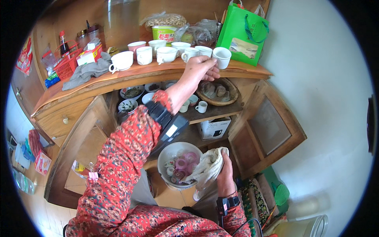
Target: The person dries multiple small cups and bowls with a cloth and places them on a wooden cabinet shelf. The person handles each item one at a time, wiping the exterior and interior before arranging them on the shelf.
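Observation:
My left hand (204,66) reaches up to the cabinet top, its thumb and fingers at the side of a white cup (222,57) at the right end of a group of cups. Whether the fingers grip this cup or only touch it, I cannot tell. Other white cups (166,54) and a pink cup (136,47) stand beside it. Lower down, my right hand (226,171) holds a crumpled whitish cloth (208,166) by the right rim of a white basin (163,148). Pink and clear items (181,163) and small lids lie inside the basin.
Two cabinet doors (268,127) stand open. Inside are bowls of food (131,92), small cups (201,107), a wicker basket (234,89) and a box (214,129). A green bag (242,32), grey cloth (88,71) and red basket (66,68) are on the cabinet top.

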`<action>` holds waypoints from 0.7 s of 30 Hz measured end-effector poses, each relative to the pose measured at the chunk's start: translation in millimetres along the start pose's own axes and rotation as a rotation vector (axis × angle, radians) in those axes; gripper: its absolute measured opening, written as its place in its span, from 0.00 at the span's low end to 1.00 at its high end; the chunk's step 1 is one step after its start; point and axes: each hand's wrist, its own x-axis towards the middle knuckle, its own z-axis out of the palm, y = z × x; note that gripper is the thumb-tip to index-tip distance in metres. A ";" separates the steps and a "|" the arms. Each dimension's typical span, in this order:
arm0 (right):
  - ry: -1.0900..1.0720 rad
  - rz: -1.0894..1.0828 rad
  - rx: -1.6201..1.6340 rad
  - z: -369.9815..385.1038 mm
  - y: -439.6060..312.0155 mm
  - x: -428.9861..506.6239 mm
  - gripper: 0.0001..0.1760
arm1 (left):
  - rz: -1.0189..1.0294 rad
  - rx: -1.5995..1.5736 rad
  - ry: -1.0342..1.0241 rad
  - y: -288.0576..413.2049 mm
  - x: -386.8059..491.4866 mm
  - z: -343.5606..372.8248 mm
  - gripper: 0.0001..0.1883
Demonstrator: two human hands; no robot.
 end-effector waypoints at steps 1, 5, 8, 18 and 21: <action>-0.002 0.007 0.000 -2.5 -2.7 0.1 0.19 | -0.001 -0.008 -0.008 -3.2 13.7 6.8 0.16; 0.023 0.014 0.027 -11.4 -10.0 3.1 0.19 | -0.046 -0.028 -0.008 -21.7 70.7 33.1 0.15; 0.010 -0.031 0.031 -17.7 -13.0 4.7 0.17 | -0.093 -0.105 0.048 -42.0 105.5 52.0 0.11; 0.002 -0.008 0.081 -17.7 -15.6 3.2 0.17 | -0.296 0.055 0.160 -67.5 159.4 68.0 0.13; 0.020 -0.030 0.094 -13.9 -15.9 2.5 0.17 | -0.292 0.085 0.167 -67.3 160.2 67.5 0.16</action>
